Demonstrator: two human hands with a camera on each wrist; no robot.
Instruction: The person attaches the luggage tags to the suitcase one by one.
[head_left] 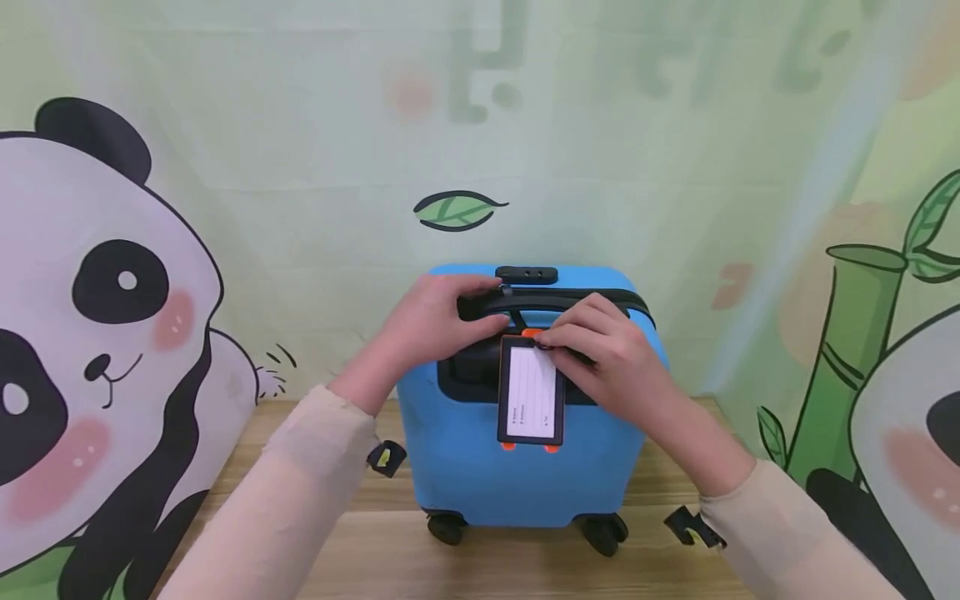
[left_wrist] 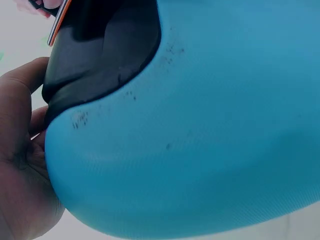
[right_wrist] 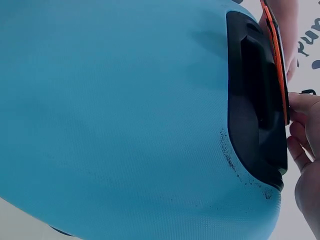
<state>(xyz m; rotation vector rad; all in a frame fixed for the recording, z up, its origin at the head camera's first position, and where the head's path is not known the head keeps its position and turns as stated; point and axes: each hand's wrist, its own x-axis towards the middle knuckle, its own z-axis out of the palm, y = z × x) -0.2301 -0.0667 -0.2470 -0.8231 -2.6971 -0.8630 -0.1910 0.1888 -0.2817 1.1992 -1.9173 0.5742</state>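
Observation:
A blue suitcase [head_left: 517, 483] stands upright on its wheels, with a black top handle [head_left: 543, 302]. From the handle hangs a luggage tag [head_left: 531, 396], a dark frame with orange edging around a white card printed with small text. My left hand [head_left: 427, 321] grips the left end of the handle, thumb in front and fingers behind. The thumb and fingertips of my right hand [head_left: 618, 354] pinch the black strap at the tag's upper right corner. In the right wrist view the tag [right_wrist: 278, 62] shows edge-on before the black recess [right_wrist: 247, 107]; the pinching fingertips are partly hidden.
A black combination lock [head_left: 527, 274] sits on top of the suitcase. Below are a wooden tabletop [head_left: 360, 550] and black wheels [head_left: 600, 532]. Behind hangs a pale green cloth [head_left: 315, 208] printed with pandas and bamboo. Dark smudges [left_wrist: 80, 119] mark the shell.

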